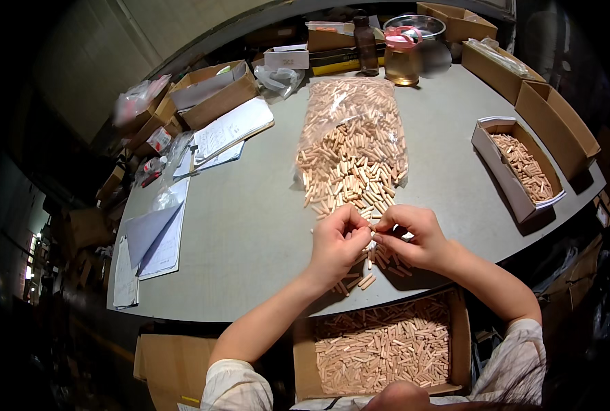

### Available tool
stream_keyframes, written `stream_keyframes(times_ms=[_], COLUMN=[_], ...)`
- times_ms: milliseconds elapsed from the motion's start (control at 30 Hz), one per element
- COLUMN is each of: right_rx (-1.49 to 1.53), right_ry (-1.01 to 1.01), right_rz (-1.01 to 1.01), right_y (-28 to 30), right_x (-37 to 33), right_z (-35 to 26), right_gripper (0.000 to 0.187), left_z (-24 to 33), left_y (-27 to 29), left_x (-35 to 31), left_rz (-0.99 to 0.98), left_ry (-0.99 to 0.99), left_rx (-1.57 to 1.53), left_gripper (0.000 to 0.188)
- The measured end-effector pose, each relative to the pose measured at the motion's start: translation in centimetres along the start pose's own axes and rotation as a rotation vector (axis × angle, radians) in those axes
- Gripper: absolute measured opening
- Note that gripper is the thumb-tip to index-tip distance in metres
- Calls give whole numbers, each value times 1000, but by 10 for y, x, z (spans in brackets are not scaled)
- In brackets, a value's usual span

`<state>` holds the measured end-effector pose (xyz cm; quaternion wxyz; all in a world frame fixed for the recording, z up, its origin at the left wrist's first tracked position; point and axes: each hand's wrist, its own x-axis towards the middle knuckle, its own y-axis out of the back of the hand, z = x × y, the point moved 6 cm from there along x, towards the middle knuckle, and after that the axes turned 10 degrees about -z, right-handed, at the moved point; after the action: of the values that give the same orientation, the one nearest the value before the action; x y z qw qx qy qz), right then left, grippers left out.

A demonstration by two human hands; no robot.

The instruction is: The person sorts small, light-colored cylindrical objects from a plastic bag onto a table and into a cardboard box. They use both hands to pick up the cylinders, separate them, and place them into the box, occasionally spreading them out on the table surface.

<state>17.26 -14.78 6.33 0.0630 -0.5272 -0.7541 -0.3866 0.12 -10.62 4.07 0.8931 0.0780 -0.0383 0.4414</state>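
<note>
My left hand (340, 245) and my right hand (413, 236) meet over the near part of the table, fingertips pinched together. Between them is a small tan piece, mostly hidden, that looks like a wooden dowel. Under and around both hands lie loose wooden dowels (367, 281), short and pale. Just beyond, a clear plastic bag (353, 103) lies flat, with many more dowels inside and a heap of them (363, 179) spilling from its near end towards my hands.
Below the table edge, an open cardboard box (460, 335) holds many dowels. On the right stands a white box (493, 154) of dowels beside a long brown box (555, 127). Papers (161, 240) and a clipboard (233, 133) lie left. A pink-lidded jug (402, 61) and dark bottle (366, 46) stand behind.
</note>
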Motion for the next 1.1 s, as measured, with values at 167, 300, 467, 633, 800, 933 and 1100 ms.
stream_keyframes(times_ms=[167,300,467,633,800,933,1100], right_rx=[291,761,916,927,796,457,137], right_ry=[-160,-389,-460,-489,-400,-286,-153], right_rz=[31,40,46,39,21,33,39], right_y=[-4,-6,-6,-7,-7,-2,2], right_x=[1,0,2,3,1,2,3], right_z=[4,26,27,27,32,24,11], right_gripper=[9,17,17,16,15,12,10], left_z=[-6,12,12,13,11,8,7], left_y=[-1,-10,-4,-4,-2,1,1], left_x=[0,5,3,3,4,3,3], left_rz=[45,107,78,79,70,47,26], left_ry=[4,-88,-49,-62,-14,25,12], left_rx=[-160,-284,-192,-184,-137,-83,-11], left_gripper=[11,13,13,13,14,13,14])
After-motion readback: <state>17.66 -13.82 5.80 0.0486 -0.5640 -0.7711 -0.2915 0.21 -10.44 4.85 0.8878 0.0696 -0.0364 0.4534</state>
